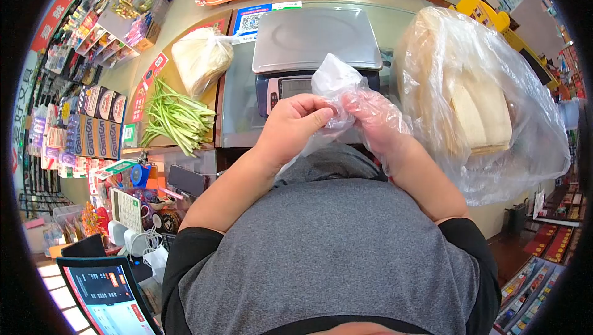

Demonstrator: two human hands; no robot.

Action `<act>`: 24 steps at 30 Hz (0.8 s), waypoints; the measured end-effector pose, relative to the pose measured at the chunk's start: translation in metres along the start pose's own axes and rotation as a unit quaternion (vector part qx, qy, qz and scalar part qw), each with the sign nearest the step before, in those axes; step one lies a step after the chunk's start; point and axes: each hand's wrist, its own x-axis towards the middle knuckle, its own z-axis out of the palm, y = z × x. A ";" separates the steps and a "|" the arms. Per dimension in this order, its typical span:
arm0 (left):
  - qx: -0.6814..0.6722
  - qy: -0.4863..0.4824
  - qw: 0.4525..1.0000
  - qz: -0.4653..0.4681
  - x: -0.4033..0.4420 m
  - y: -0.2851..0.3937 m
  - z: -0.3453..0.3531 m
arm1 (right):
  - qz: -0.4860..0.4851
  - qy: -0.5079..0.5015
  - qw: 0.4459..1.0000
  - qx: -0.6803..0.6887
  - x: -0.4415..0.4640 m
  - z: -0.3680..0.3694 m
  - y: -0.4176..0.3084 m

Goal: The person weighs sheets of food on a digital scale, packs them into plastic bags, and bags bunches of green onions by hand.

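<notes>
We have both hands up over the worktop's near edge, in front of the scale. Left hand: thumb and forefinger pinching a fold of a thin plastic bag. Right hand: clear film over it, glove or bag unclear; fingers at the same plastic, exact grip hidden, can't tell.

To do this well, we'd judge, keep the left pinch light, work the film apart gently and avoid tearing it or snagging it on the covered fingers.

Around: scale toward the far edge, QR sign off its far left corner. Knotted bag and cut greens toward the left end. Large clear bag of pale sheets toward the right end, spilling to the near right corner; its loose plastic crowds the right arm. Scale blocks straight-ahead reach.
</notes>
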 end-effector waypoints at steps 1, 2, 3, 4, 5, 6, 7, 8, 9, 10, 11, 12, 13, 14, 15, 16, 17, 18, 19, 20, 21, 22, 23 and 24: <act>0.015 0.002 1.000 0.001 0.000 0.000 -0.003 | 0.005 -0.006 1.000 0.020 0.002 0.002 0.003; 0.029 0.006 1.000 0.001 -0.001 -0.001 -0.006 | 0.010 -0.013 0.999 0.039 0.004 0.004 0.004; 0.026 0.012 1.000 0.003 -0.002 -0.001 -0.009 | 0.014 -0.022 0.999 0.030 0.006 0.008 0.002; 0.022 0.019 1.000 0.006 -0.002 -0.002 -0.013 | 0.017 -0.032 0.999 0.020 0.007 0.012 -0.002; 0.018 0.026 0.999 0.009 -0.003 -0.002 -0.017 | 0.020 -0.042 0.999 0.010 0.009 0.016 -0.006; -0.025 0.029 0.999 0.013 -0.003 -0.004 -0.023 | 0.024 -0.037 0.999 0.007 0.010 0.022 -0.011; -0.069 0.031 0.997 0.017 -0.004 -0.006 -0.031 | 0.028 -0.031 0.999 0.003 0.011 0.027 -0.015; -0.112 0.033 0.993 0.022 -0.006 -0.007 -0.038 | 0.033 -0.026 0.999 0.000 0.014 0.032 -0.018; -0.141 0.059 0.988 0.019 -0.011 -0.001 -0.040 | 0.032 -0.022 0.998 -0.044 0.019 0.033 -0.015; -0.169 0.085 0.982 0.017 -0.016 0.009 -0.040 | 0.030 -0.019 0.995 -0.088 0.028 0.030 -0.010; -0.196 0.111 0.974 0.015 -0.021 0.015 -0.043 | 0.026 -0.016 0.991 -0.132 0.037 0.028 -0.007; -0.227 0.121 0.966 0.031 -0.025 0.017 -0.051 | 0.009 -0.001 0.985 -0.174 0.046 0.028 -0.004; -0.256 0.131 0.956 0.048 -0.031 0.020 -0.062 | -0.009 0.013 0.976 -0.216 0.055 0.028 -0.002; -0.285 0.141 0.946 0.065 -0.037 0.024 -0.075 | -0.029 0.028 0.966 -0.256 0.063 0.032 -0.002; -0.294 0.113 0.943 0.111 -0.046 0.030 -0.094 | -0.043 0.019 0.931 -0.362 0.065 0.042 -0.022; -0.301 0.085 0.937 0.156 -0.057 0.038 -0.118 | -0.048 0.044 0.887 -0.457 0.077 0.047 -0.025; -0.310 0.116 0.927 0.178 -0.071 0.049 -0.142 | -0.079 0.061 0.873 -0.477 0.090 0.048 -0.023; -0.319 0.145 0.915 0.200 -0.090 0.061 -0.166 | -0.111 0.078 0.858 -0.495 0.103 0.048 -0.019; -0.288 0.179 0.909 0.243 -0.112 0.071 -0.191 | -0.109 0.069 0.863 -0.489 0.118 0.044 -0.016; -0.255 0.213 0.899 0.287 -0.135 0.081 -0.212 | -0.107 0.060 0.867 -0.483 0.134 0.037 -0.014; -0.209 0.294 0.881 0.305 -0.162 0.093 -0.225 | -0.106 0.050 0.871 -0.477 0.149 0.037 -0.015; -0.161 0.373 0.856 0.320 -0.183 0.105 -0.228 | -0.086 0.013 0.907 -0.412 0.158 0.045 -0.020; -0.128 0.456 0.815 0.335 -0.192 0.113 -0.227 | -0.065 -0.023 0.936 -0.344 0.166 0.055 -0.026; -0.094 0.534 0.766 0.346 -0.199 0.120 -0.224 | -0.042 -0.061 0.959 -0.275 0.176 0.063 -0.030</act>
